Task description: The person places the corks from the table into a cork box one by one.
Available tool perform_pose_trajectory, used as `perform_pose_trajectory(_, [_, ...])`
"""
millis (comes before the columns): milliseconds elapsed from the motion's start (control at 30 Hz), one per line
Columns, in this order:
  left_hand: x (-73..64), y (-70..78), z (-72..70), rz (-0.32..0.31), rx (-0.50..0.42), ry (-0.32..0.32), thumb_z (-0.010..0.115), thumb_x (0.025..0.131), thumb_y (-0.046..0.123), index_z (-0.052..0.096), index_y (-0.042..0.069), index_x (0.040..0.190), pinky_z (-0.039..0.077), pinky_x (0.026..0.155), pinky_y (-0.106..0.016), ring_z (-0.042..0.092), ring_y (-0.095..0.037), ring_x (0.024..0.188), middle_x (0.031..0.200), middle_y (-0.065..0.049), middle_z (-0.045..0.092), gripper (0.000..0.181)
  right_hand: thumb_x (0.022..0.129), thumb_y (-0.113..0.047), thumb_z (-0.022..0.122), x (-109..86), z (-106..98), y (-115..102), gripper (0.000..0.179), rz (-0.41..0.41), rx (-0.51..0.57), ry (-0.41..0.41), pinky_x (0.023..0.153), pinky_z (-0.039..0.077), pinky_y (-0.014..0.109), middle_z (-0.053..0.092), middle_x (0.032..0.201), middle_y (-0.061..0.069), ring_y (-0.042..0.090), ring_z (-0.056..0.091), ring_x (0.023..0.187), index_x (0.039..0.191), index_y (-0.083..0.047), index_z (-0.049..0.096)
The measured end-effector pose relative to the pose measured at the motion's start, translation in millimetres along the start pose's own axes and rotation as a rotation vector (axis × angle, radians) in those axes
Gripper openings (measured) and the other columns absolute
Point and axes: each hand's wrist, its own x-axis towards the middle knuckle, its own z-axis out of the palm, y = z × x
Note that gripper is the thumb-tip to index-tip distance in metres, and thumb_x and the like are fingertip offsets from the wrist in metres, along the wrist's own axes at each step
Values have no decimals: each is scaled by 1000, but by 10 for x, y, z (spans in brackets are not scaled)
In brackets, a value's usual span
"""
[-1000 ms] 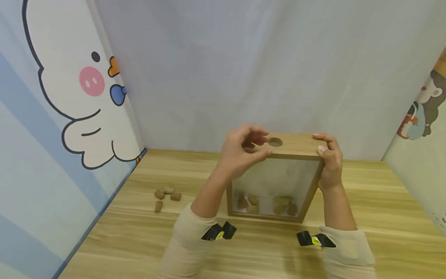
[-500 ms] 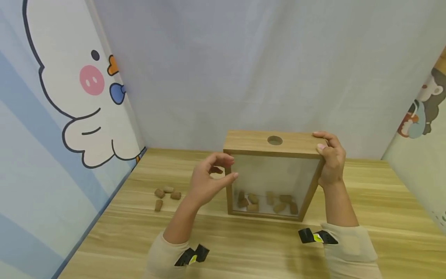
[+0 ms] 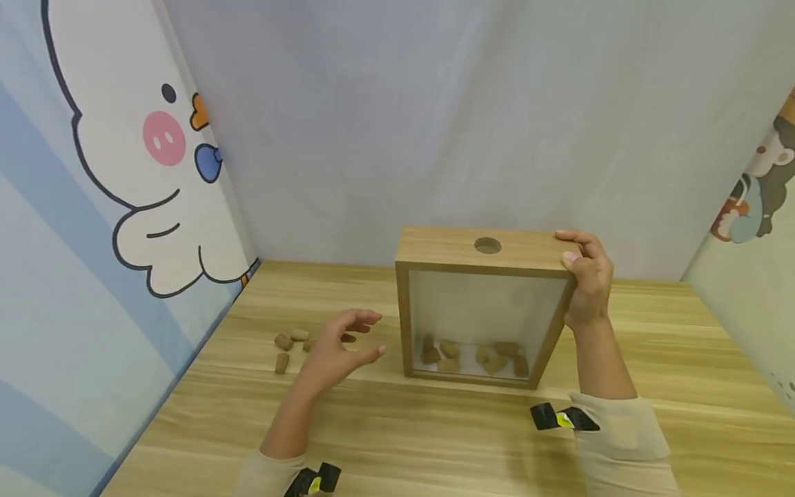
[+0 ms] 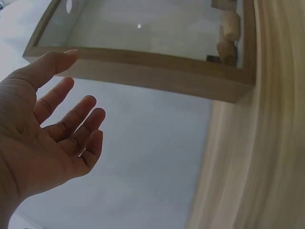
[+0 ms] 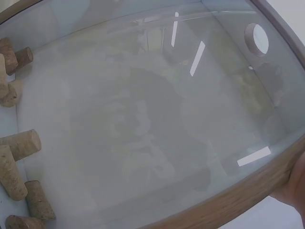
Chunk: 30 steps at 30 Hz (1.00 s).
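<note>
A wooden box [image 3: 528, 254] with a clear front pane stands upright on the table, a round hole [image 3: 487, 246] in its top. Several corks [image 3: 448, 364] lie at the bottom inside; the right wrist view shows these corks [image 5: 39, 200] up close through the pane. My right hand [image 3: 589, 286] grips the box's upper right corner, thumb and fingers over the top edge. Left of the box, my left hand [image 3: 335, 355] is held above the table with bent, spread fingers and nothing in it. Several loose corks [image 3: 282, 363] lie just beyond it, one partly hidden by the hand.
The wooden table [image 3: 385, 442] runs back to a plain pale curtain [image 3: 397, 138]. A curtain with a cartoon bird [image 3: 124, 159] borders the left side, and another printed curtain [image 3: 739, 304] borders the right.
My left hand has come away from the hole on top of the box and moved left and down toward the loose corks. One cork inside has shifted its lie. My right hand keeps its grip.
</note>
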Motion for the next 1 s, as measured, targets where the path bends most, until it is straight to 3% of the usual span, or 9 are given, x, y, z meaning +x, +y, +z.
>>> perform_pose_trajectory(100, [-52, -288, -42, 3, 62, -25, 76, 78, 10, 59, 4, 120, 43, 81, -45, 54, -29, 104, 117, -8, 59, 46, 79, -11, 43, -5, -13, -2, 31, 5, -11, -11, 66, 38, 35, 53, 92, 11, 24, 47, 82, 99, -5, 66])
perform_pose_trajectory(233, [-132, -487, -134, 12, 93, -49, 76, 79, 15, 59, 8, 122, 44, 80, -48, 54, -29, 104, 119, -7, 59, 47, 79, -12, 42, -13, -31, -5, 31, 18, -31, -28, 69, 36, 37, 52, 96, 11, 25, 46, 86, 100, -7, 65])
perform_pose_trajectory(333, [-171, -614, -212, -22, 96, -68, 76, 79, 16, 58, 12, 123, 43, 81, -48, 53, -29, 104, 120, -6, 58, 48, 80, -12, 41, -9, -38, -9, 31, 33, -32, -42, 71, 35, 38, 51, 98, 11, 25, 45, 87, 101, -9, 64])
perform_pose_trajectory(633, [-281, -873, -455, -201, 69, -64, 74, 81, 18, 55, 13, 127, 41, 84, -51, 50, -34, 109, 120, -12, 55, 49, 80, -13, 42, 16, -67, -4, 30, 32, -23, -37, 70, 36, 35, 51, 97, 11, 23, 45, 86, 100, -10, 64])
perform_pose_trajectory(833, [-379, -1028, -671, -215, 51, -67, 74, 81, 17, 53, 8, 129, 38, 90, -55, 46, -40, 113, 127, -17, 51, 53, 80, -14, 42, 11, -72, 13, 30, 33, -23, -41, 70, 36, 34, 50, 98, 10, 23, 45, 87, 100, -12, 64])
perform_pose_trajectory(1000, [-420, -1151, -808, -264, 44, -54, 75, 81, 18, 50, 3, 131, 45, 83, -47, 48, -41, 111, 129, -21, 48, 57, 81, -13, 41, 15, -81, 12, 30, 37, -24, -55, 71, 36, 35, 48, 100, 10, 23, 43, 89, 101, -12, 63])
